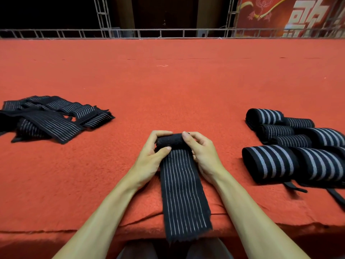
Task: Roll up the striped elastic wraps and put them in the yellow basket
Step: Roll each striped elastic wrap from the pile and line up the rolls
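A black elastic wrap with thin white stripes (183,193) lies flat in front of me, its near end hanging over the front edge of the red surface. Its far end is rolled into a small coil (170,141). My left hand (153,156) grips the coil's left side, thumb on the strip just below it. My right hand (202,152) pinches the coil's right side. A heap of unrolled striped wraps (54,116) lies at the left. Several rolled wraps (291,146) sit at the right. No yellow basket is in view.
The red felt-covered surface (168,86) stretches far ahead to a metal truss railing (168,32). Loose black straps (298,189) trail from the rolled wraps near the front right edge. My knees show below the front edge.
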`<act>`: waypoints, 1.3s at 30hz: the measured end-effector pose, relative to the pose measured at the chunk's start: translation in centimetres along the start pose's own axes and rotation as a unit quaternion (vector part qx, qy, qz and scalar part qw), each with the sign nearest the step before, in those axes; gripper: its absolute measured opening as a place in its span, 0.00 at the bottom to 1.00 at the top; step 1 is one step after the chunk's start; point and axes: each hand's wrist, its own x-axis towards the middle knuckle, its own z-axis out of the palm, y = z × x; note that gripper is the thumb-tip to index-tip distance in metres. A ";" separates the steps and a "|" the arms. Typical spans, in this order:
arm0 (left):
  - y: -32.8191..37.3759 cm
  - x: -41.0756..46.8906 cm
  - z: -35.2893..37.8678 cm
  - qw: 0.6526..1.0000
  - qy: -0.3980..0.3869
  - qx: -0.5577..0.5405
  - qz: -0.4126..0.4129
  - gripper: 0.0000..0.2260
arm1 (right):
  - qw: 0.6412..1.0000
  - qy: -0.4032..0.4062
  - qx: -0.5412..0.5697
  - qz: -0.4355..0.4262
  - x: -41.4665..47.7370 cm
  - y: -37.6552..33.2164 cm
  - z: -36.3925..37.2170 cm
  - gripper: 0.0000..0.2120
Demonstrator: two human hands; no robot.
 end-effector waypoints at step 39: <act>-0.8 0.2 -0.8 0.989 0.000 -0.143 -0.036 0.13 | 0.998 -0.050 0.017 -0.018 -0.6 -0.5 -0.2 0.14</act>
